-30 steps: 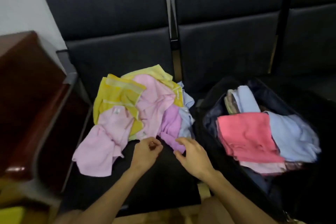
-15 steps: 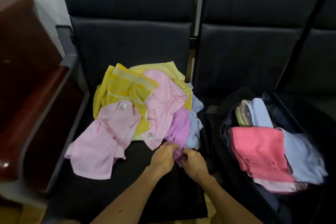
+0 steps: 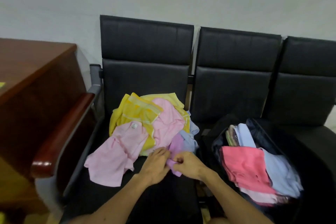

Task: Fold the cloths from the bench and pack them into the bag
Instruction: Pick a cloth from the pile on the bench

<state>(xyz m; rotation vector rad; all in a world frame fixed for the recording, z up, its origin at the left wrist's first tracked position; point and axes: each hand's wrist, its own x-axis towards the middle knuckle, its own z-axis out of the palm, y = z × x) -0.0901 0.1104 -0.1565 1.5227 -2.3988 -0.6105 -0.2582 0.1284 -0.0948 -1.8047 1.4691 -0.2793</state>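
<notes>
Waiting room; linked black bench seats (image 3: 234,85)

You've got bare bench seat (image 3: 109,196) in front of the cloth pile (image 3: 154,123); wooden armrest (image 3: 60,132) walls the L side, bag (image 3: 216,142) the R

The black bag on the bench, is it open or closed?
Open. The bag gapes at the top, and a folded coral cloth and pale blue cloths lie exposed inside it.

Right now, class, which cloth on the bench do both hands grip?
The purple cloth at the pile's near right edge: left hand and right hand both pinch it. The pink cloths, yellow cloth and blue cloth lie ungripped.
</notes>
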